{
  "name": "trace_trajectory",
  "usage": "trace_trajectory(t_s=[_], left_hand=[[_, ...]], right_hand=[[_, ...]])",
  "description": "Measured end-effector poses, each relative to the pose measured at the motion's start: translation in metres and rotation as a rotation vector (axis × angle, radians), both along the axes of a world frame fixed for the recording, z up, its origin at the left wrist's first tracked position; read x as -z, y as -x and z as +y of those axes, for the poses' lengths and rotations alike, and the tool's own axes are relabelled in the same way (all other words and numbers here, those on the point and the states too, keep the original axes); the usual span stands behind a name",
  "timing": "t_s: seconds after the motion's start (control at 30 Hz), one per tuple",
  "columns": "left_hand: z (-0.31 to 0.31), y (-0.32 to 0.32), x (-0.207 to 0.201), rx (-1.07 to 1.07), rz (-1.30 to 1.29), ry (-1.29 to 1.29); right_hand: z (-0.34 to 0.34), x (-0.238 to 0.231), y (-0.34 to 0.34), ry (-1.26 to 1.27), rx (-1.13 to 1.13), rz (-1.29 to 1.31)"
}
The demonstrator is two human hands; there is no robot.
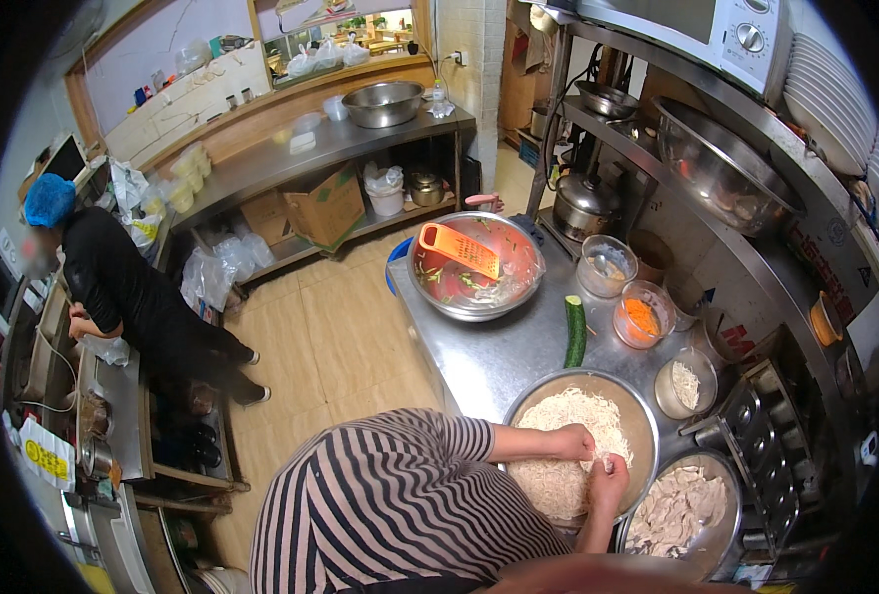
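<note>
Both of my hands meet over a wide steel bowl (641,411) heaped with pale shreds (568,414) that look like pulled chicken. My left hand (571,442) has its fingers closed at the heap. Beside it, my right hand (610,479) pinches a small whitish strip (613,461), and the fingertips of both hands nearly touch. Close to my right forearm stands a second steel bowl (724,554) with larger pale meat pieces (679,510). A dark green cucumber or zucchini (575,332), cut at one end, lies beyond the shred bowl.
An orange grater (459,249) rests in a big steel bowl (474,315). Clear tubs hold orange shreds (641,317) and pale shreds (685,386). Shelving with a large steel bowl (722,163) and a microwave (697,30) rises at right. Another person (152,287) works at the left counter.
</note>
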State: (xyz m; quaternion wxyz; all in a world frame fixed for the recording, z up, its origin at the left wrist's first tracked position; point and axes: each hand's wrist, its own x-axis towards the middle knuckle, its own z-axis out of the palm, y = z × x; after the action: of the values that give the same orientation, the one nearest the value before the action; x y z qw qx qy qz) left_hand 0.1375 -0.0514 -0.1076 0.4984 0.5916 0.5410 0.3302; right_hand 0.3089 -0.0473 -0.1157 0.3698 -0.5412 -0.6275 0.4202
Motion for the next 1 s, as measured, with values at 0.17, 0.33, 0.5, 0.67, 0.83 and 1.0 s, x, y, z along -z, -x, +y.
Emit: trace_trajectory(t_s=[0.17, 0.33, 0.5, 0.67, 0.83, 1.0], left_hand=[[-0.002, 0.000, -0.010, 0.026, -0.014, 0.054], [-0.002, 0.000, -0.016, -0.118, -0.089, 0.115], [0.001, 0.001, -0.007, 0.002, -0.538, 0.231], [0.002, -0.003, -0.005, -0.046, -0.544, 0.204], [0.001, -0.003, -0.013, -0.041, -0.428, 0.264], [0.000, -0.001, -0.012, -0.043, -0.489, 0.313]], right_hand=[[-0.004, -0.016, 0.001, -0.159, -0.010, -0.161], [-0.006, -0.020, 0.004, -0.033, 0.078, 0.027], [-0.006, -0.014, 0.006, 0.173, 0.019, 0.323], [-0.005, -0.012, 0.005, 0.145, 0.030, 0.317], [-0.003, -0.004, 0.009, 0.102, 0.017, 0.239], [0.000, 0.009, 0.007, 0.091, 0.032, 0.247]])
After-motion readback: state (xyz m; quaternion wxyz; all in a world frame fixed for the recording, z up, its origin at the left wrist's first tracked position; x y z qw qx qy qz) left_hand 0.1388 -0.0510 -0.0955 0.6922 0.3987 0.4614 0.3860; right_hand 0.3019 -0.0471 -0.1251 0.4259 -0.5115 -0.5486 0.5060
